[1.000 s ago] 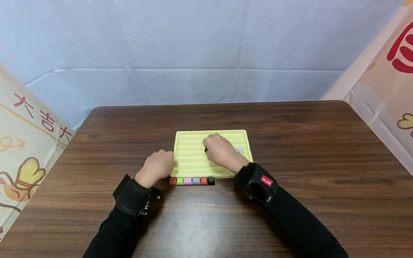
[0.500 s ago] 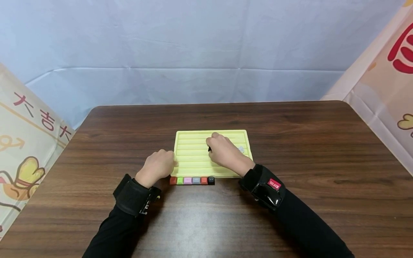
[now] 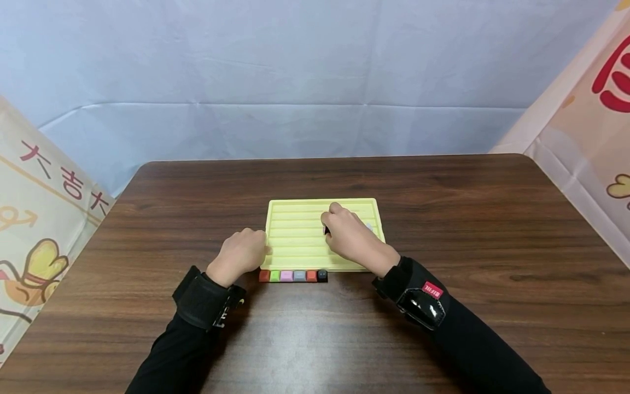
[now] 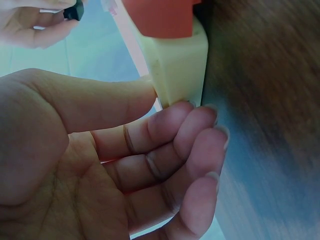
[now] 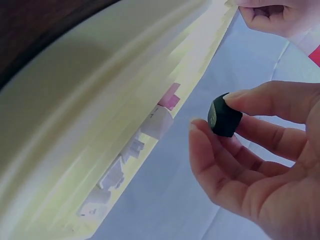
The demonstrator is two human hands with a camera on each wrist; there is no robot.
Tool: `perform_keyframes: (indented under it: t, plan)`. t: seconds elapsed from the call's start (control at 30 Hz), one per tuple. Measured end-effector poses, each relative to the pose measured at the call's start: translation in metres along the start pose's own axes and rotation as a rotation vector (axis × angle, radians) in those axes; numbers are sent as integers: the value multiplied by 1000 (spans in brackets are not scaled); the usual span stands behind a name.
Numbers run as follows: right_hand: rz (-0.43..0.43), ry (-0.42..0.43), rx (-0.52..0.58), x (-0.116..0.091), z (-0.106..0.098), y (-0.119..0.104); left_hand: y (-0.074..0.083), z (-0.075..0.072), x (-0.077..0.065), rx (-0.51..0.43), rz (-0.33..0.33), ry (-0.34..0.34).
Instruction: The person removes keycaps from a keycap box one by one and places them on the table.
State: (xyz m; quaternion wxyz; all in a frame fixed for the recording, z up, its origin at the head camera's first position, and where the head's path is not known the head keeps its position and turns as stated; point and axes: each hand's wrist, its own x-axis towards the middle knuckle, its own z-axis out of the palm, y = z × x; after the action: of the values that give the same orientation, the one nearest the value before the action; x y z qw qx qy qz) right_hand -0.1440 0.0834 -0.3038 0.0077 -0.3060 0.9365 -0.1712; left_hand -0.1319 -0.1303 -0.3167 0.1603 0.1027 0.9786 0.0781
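Note:
My right hand (image 3: pixel 348 236) is above the pale yellow ridged tray (image 3: pixel 295 236), right of its middle. Thumb and fingers pinch a small black keycap (image 5: pixel 224 116), best seen in the right wrist view; in the head view the hand mostly covers it. At the tray's left edge, my left hand (image 3: pixel 241 255) grips the rim between thumb and fingers, as the left wrist view shows. Several white keycaps (image 5: pixel 157 121) and a pink keycap (image 5: pixel 170 97) lie in the tray; in the head view the right hand hides most of them.
A row of coloured keycaps (image 3: pixel 286 276) lines the tray's front edge, from red at the left to black at the right. Everything rests on a dark wooden table (image 3: pixel 458 230). A pale blue cloth (image 3: pixel 275 65) hangs behind, with printed banners at both sides.
My right hand has shifted a little to the right over the tray, carrying the black keycap. The left hand, tray and front row of keycaps have stayed in place.

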Motion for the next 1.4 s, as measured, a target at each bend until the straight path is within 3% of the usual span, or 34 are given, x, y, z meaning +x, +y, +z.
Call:
perform_keyframes:
  t: [0.37, 0.63, 1.0, 1.4]
  plan:
    - [-51, 15, -24, -7, -2, 7, 0, 0, 0, 5, -6, 2]
    - [-28, -3, 5, -14, -3, 6, 0, 0, 0, 11, 2, 10]
    - [-64, 29, 36, -20, 2, 11, 0, 0, 0, 12, -2, 5]
    - [-77, 46, 6, -24, 2, 17, 0, 0, 0, 6, -9, 3]
